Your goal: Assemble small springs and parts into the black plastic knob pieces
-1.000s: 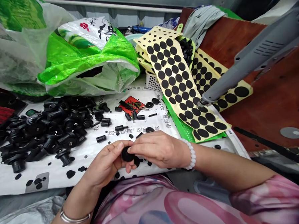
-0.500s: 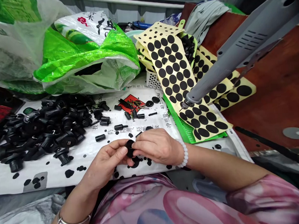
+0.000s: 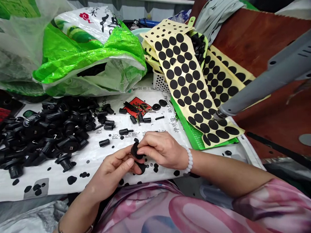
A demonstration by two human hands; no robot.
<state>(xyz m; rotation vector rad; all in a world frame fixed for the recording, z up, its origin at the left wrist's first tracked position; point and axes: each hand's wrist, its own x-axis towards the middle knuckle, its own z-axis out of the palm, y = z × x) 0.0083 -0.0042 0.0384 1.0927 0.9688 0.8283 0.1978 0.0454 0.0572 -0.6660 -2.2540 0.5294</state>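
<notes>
My left hand [image 3: 112,171] and my right hand [image 3: 164,150] meet just above the near edge of a white printed sheet [image 3: 77,169]. Both pinch one small black plastic foot [image 3: 136,151] with a round head; its stem points down between my fingers. A yellow sheet of round black pads [image 3: 187,87] lies to the right, draped over a green tray [image 3: 190,133]. A heap of black plastic feet [image 3: 46,131] lies to the left on the white sheet.
A green and white plastic bag [image 3: 89,54] lies behind the heap. A grey powered tool [image 3: 270,79] reaches in from the right, tip over the pad sheet. More pad sheets [image 3: 221,78] rest on a brown board [image 3: 268,41]. Loose small black parts [image 3: 134,116] are scattered mid-sheet.
My hands have turned the black foot between my fingers and shifted slightly away from me. The grey tool has swung about on the right; its tip is again over the pad sheet's lower right.
</notes>
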